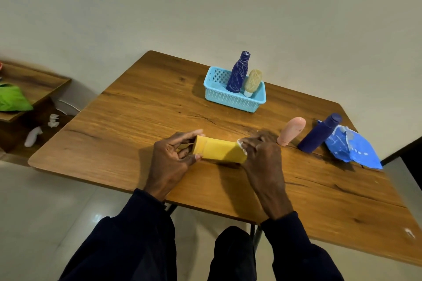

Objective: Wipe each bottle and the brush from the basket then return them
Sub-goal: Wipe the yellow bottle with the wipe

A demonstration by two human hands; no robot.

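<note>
A yellow bottle (219, 149) lies on its side just above the wooden table (127, 125), held at both ends. My left hand (173, 157) grips its cap end. My right hand (260, 153) presses a white wipe (241, 145) against its other end. The light blue basket (230, 98) stands at the far side with a dark blue patterned bottle (238, 73) and a cream bottle (252, 82) in it. A pink bottle (292, 131) and a dark blue bottle (319, 134) stand to the right of my hands. No brush is visible.
A blue wipes packet (351, 148) lies at the table's right edge behind the dark blue bottle. A low wooden shelf (32, 89) with a green cloth (12, 98) stands to the left. White scraps (53, 120) lie on the floor there.
</note>
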